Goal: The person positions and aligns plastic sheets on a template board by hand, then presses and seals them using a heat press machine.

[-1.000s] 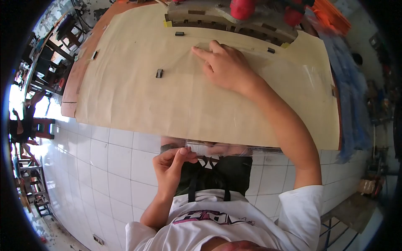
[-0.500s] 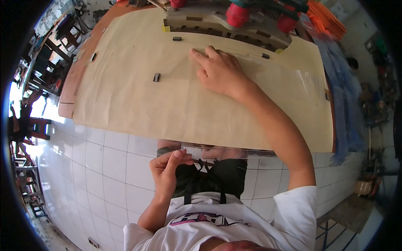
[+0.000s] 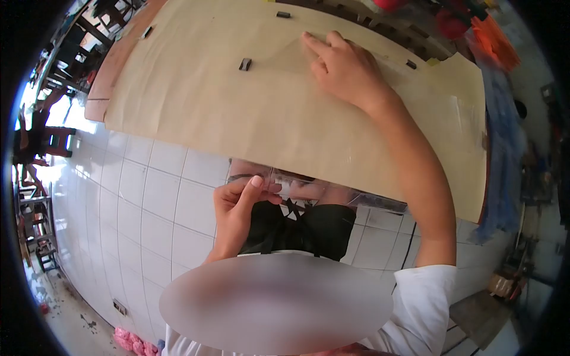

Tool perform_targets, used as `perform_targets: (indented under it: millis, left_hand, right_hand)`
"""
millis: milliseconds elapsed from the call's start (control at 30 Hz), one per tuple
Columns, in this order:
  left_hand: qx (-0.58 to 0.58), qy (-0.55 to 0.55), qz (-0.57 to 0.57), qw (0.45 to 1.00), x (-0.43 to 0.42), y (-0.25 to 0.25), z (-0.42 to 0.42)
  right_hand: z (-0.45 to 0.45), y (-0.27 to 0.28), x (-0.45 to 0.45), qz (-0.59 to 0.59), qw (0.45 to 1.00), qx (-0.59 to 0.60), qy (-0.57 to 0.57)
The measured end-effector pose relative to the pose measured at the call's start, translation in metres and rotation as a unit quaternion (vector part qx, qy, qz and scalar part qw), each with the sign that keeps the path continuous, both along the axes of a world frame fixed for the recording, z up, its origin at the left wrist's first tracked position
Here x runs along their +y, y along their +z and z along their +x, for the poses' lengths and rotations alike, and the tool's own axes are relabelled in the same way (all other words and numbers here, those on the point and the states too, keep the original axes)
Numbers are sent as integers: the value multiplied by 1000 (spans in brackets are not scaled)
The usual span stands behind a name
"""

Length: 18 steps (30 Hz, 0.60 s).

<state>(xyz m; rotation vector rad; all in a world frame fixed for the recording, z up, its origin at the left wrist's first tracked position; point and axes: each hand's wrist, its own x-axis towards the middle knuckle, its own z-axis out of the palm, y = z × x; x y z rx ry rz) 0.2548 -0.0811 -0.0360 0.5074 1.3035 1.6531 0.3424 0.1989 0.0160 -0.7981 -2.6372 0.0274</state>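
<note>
My right hand [image 3: 347,65] lies on a large tan sheet [image 3: 196,89] on the table, its index finger stretched out and its fingers apart. A thin clear plastic film [image 3: 380,202] covers part of the sheet and hangs over the table's front edge. Below that edge, my left hand [image 3: 240,193] is closed in a pinch on the film's left part. Small dark blocks sit on the sheet: one [image 3: 245,64] left of my right hand, one [image 3: 284,14] near the far edge and another [image 3: 411,64] to the right.
Beyond the sheet stands a slotted fixture [image 3: 392,29] with red parts [image 3: 452,24]. Orange pieces [image 3: 494,43] and bluish plastic [image 3: 504,136] are at the right. A stool [image 3: 59,141] stands at the left on the tiled floor [image 3: 145,207].
The view has shifted and tilted, so the fixture is now partly out of frame. Both hands keep nearly the same places relative to the sheet and film.
</note>
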Motion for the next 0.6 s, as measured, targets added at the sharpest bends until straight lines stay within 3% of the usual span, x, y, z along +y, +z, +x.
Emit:
perform_targets:
  millis: [133, 233, 600]
  left_hand:
    - [18, -2, 5, 1000, -1, 3, -1]
    - [17, 6, 8, 1000, 0, 7, -2]
    - [38, 6, -8, 999, -3, 1, 0]
  right_hand:
    - [-2, 5, 0, -35, 998, -53, -15]
    - [-3, -2, 1, 19, 1000, -9, -5]
    - [-5, 16, -9, -12, 1000, -15, 8]
